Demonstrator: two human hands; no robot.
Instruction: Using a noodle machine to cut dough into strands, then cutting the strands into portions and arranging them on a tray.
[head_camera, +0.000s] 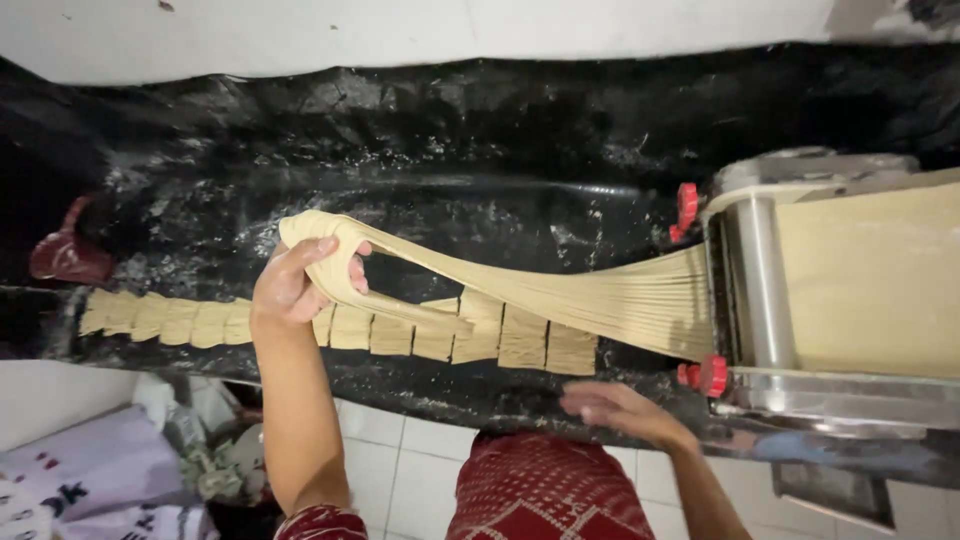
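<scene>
Nearest the camera, a red patterned garment is seen over a white tiled floor, with a heap of pale printed cloth and crumpled bags at the lower left. The right hand is held flat and blurred, fingers spread and nothing gripped, just over the near edge of the black plastic-covered worktop, close beside the red knob of the steel noodle-cutting machine.

Along the worktop a row of folded tan noodle bundles is laid side by side, dusted with flour. The left hand is raised above this row, its fingers hooked through and closed on a looped band of freshly cut tan noodle strands, which is stretched taut from the hand to the machine's cutter at the right. A flat tan dough sheet is carried on top of the machine. A dark red object lies at the worktop's far left. Farthest off, a white wall is seen.
</scene>
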